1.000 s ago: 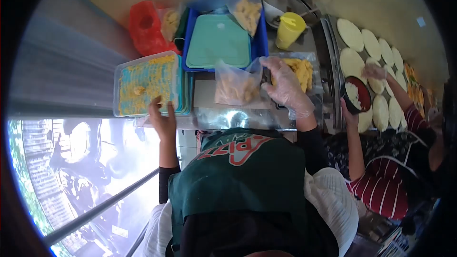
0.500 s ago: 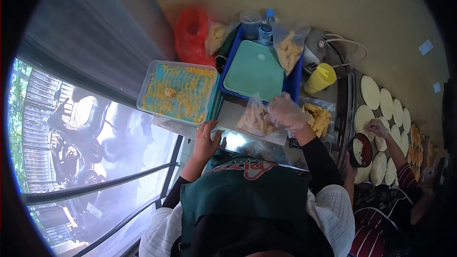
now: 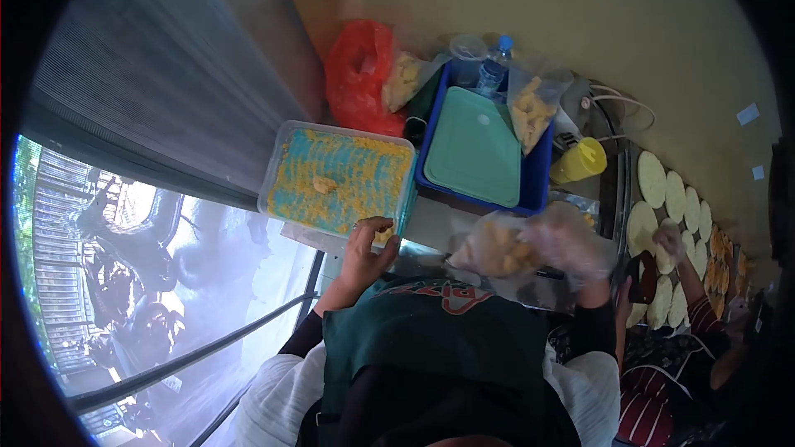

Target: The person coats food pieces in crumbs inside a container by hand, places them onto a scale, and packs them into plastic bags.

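Observation:
My bare left hand (image 3: 363,255) is at the near right corner of a clear tray (image 3: 273,167) with a blue-green base and yellow crumbs. Its fingers are curved, with a gap between thumb and index finger, and a bit of yellow shows in that gap. A small beige lump (image 3: 324,185) sits mid-tray. My right hand (image 3: 571,242), in a clear plastic glove and blurred by motion, closes on the right side of a clear bag (image 3: 495,247) of pale yellow pieces. The bag is over the counter's front edge.
Behind are a red bag (image 3: 360,74), a blue crate (image 3: 537,186) with a green lid (image 3: 472,149), a water bottle (image 3: 495,66) and a yellow cup (image 3: 580,160). At right, a co-worker's gloved hand (image 3: 669,240) is over pale rounds (image 3: 651,178), near a dark bowl (image 3: 643,277).
The view has shifted and turned. My right hand has gone from beside the bag to gripping it, and the bag has come nearer my apron. My left hand stays near the tray's corner.

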Demonstrator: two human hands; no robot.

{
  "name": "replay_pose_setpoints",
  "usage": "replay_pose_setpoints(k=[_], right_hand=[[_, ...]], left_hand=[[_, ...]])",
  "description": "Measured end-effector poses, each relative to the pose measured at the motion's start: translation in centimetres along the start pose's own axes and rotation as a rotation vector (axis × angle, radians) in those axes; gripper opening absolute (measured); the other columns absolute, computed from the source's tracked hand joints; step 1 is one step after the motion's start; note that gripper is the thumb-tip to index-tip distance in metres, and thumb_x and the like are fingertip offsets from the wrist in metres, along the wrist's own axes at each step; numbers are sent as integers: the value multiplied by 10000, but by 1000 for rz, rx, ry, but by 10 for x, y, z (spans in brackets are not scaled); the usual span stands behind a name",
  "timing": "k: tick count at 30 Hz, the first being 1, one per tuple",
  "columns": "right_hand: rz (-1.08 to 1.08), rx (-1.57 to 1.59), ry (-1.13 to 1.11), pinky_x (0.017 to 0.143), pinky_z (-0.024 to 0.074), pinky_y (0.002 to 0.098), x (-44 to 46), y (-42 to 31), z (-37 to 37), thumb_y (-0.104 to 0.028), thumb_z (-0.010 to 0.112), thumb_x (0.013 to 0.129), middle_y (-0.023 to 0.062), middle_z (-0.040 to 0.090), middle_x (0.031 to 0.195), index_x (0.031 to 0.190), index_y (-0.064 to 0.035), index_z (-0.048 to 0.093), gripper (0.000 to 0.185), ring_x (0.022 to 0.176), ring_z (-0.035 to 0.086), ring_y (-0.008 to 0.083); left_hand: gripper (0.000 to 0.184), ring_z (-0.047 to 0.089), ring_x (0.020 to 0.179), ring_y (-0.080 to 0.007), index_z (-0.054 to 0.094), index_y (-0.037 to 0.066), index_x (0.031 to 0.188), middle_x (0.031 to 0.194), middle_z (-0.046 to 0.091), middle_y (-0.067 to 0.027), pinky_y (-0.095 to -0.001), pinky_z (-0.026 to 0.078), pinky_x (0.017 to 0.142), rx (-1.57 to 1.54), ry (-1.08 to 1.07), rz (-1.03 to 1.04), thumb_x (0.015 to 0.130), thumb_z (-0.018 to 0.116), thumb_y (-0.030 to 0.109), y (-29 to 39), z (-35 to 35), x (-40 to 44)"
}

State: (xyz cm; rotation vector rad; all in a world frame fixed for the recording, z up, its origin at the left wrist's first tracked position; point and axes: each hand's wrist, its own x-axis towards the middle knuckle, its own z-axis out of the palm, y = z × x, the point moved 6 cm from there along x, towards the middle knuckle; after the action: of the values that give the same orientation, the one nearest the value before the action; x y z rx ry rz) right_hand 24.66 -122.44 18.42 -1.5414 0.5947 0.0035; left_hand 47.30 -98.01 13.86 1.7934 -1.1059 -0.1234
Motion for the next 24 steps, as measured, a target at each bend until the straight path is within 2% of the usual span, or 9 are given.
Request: replay_pose_setpoints(k=[2, 3, 5, 7, 10, 12, 17, 22, 24], right_hand=[[-59, 134, 261, 638, 469, 316, 0, -19, -17, -180, 532, 910, 45, 593, 705, 826, 16, 625, 233, 645, 557, 181], [-234, 203, 383, 622, 462, 313, 2, -30, -26, -178, 531, 912, 45, 590, 701, 839, 23, 622, 233, 632, 551, 179], [-287, -61, 537, 658, 453, 306, 8, -60, -32, -195, 546, 908, 69, 596, 795, 911, 26, 614, 231, 689, 555, 197], [-24, -723, 578, 759, 450, 300, 24, -112, -36, -231, 577, 896, 118, 614, 992, 1029, 17, 606, 283, 831, 575, 235], [-169, -640, 718, 713, 446, 328, 71, -104, -40, -216, 547, 905, 152, 626, 862, 994, 28, 593, 263, 766, 578, 256], [-261, -770, 747, 688, 447, 351, 107, -99, -39, -221, 544, 901, 182, 605, 791, 966, 19, 590, 253, 719, 573, 288], [-150, -901, 977, 675, 456, 417, 178, -34, -78, -239, 496, 907, 226, 579, 740, 937, 2, 582, 257, 720, 581, 379], [134, -1000, 1084, 721, 463, 436, 184, -21, -86, -207, 491, 902, 226, 602, 830, 1012, 4, 570, 251, 840, 604, 382], [-97, -1025, 1248, 746, 463, 434, 169, -36, -69, -198, 547, 876, 229, 596, 938, 1065, 16, 556, 286, 881, 584, 387]], left_hand=[[304, 594, 788, -248, 574, 35, 1017, 922, 613, -116, -332, 481, 675, 11, 11, -12, 739, 695, 55, -8, -15, 14], [318, 595, 728, -221, 570, 27, 1030, 889, 624, -101, -316, 481, 649, 3, 44, -63, 742, 699, 63, -18, -23, 22], [299, 595, 710, -213, 575, 21, 1020, 868, 628, -98, -312, 482, 641, -59, 60, -198, 753, 698, 77, -33, -44, 51], [254, 593, 684, -206, 588, 18, 995, 844, 630, -103, -312, 480, 625, -40, 69, -197, 778, 685, 108, -50, -59, 89], [177, 593, 663, -231, 610, 26, 913, 818, 624, -133, -332, 473, 607, 9, 45, -111, 830, 639, 179, -67, -68, 161], [195, 603, 691, -289, 596, 19, 877, 824, 627, -163, -366, 468, 611, 293, -96, -19, 852, 606, 212, -108, -53, 210], [267, 620, 785, -362, 576, -4, 754, 834, 630, -204, -407, 486, 676, -44, -116, 6, 828, 604, 252, -165, 9, 310], [244, 627, 940, -336, 640, 32, 951, 974, 644, -205, -411, 498, 812, 593, -546, -209, 811, 591, 226, -261, 75, 367], [309, 604, 1024, -324, 635, 53, 1057, 1081, 620, -201, -420, 482, 875, 621, -577, -370, 811, 582, 233, -291, 83, 378]])
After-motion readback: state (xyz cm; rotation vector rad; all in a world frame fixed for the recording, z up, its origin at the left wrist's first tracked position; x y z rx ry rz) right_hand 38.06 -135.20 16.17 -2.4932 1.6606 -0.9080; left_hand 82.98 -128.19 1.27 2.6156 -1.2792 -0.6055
